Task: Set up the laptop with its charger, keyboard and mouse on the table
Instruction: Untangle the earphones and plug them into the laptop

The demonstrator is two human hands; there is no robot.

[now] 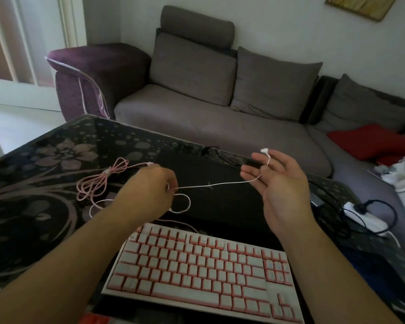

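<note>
A white and pink keyboard lies on the dark flowered glass table, close to me. Behind it is a closed black laptop. My left hand grips a thin white cable above the laptop. The cable runs taut to my right hand, whose fingers are spread. It passes between two of those fingers, and its white plug sticks out above them. Slack loops of the cable hang below my left hand. The black charger lead lies along the laptop's far edge.
A bundled pink cable rests on the table to the left. A white power strip with a black plug in it sits at the table's right edge. Beyond the table stands a grey sofa with a red cushion.
</note>
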